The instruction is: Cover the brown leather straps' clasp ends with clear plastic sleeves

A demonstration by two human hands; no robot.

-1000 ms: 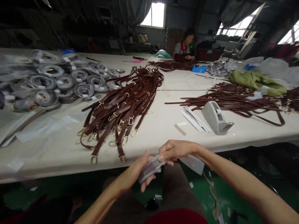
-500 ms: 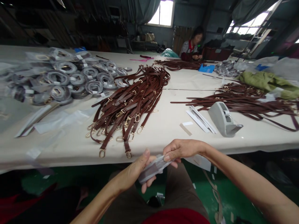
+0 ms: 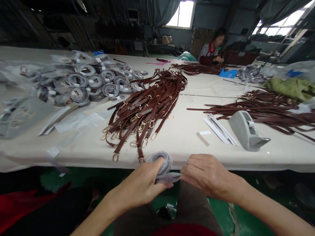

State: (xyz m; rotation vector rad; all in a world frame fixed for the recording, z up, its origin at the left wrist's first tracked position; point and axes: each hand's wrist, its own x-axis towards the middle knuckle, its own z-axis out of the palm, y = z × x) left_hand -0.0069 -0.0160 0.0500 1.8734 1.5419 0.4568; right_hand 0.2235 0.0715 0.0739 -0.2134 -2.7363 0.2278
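Grey bagged strap coil (image 3: 161, 165) pinched by our left hand (image 3: 141, 185) and right hand (image 3: 208, 177), fingers closed on it; we're mid-bagging, next probably needs tape dispenser (image 3: 247, 131), right.

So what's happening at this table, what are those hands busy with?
A person seated at the table edge holds a grey wrapped coil in both hands: the left hand grips its rolled part, the right hand pinches the flat wrapper end. Just beyond lies a pile of brown straps with gold clasps, with bagged grey coils to the left and a tape dispenser to the right. Another person works at the far end.
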